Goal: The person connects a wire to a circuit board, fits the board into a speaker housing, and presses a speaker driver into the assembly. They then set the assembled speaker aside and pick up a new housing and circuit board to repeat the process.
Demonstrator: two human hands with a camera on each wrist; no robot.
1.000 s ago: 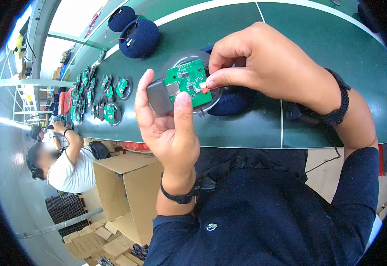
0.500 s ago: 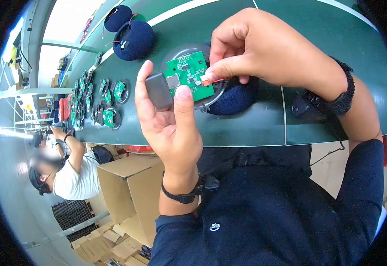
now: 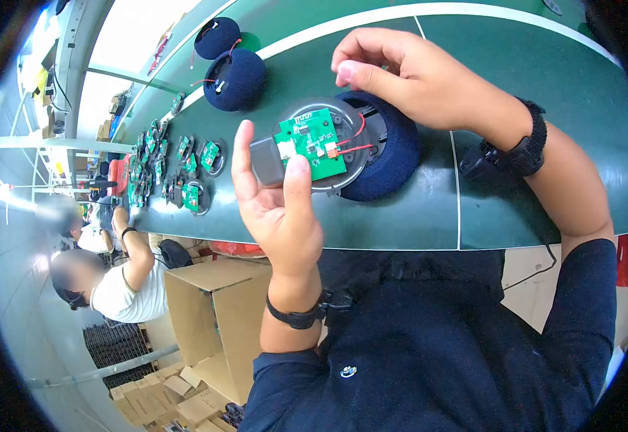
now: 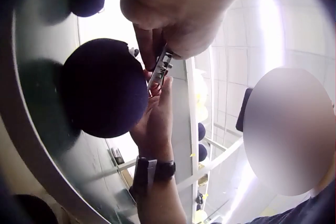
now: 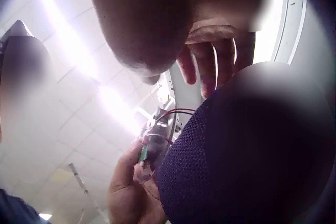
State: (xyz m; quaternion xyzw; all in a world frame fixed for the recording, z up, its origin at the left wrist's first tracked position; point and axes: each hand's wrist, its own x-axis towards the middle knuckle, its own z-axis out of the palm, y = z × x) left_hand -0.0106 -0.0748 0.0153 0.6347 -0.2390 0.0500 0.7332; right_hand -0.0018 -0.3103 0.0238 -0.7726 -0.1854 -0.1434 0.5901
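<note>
My left hand (image 3: 281, 227) holds a green circuit board (image 3: 310, 133), its thumb on the near edge of the board. A dark grey block (image 3: 266, 162) sticks out at the board's left side, against the palm. Behind the board is a grey round plastic cover (image 3: 357, 119). Red wires (image 3: 357, 147) run from an orange-red plug (image 3: 333, 150) seated at the board's right edge into a navy fabric speaker shell (image 3: 397, 158). Above that shell my right hand (image 3: 407, 75) hovers, fingers loosely bent with nothing between them. From the right wrist view, the shell (image 5: 189, 166) hides part of the left hand.
Two more navy shells (image 3: 236, 81) with loose red wires stand at the back left. Several circuit boards on round covers (image 3: 209, 155) lie along the green table (image 3: 400, 223). A cardboard box (image 3: 242, 324) stands below the edge. Another person (image 3: 130, 284) works farther left.
My right hand has let go of the red plug and moved up and away from the board. The left hand keeps its hold, and the red wires now show in full.
</note>
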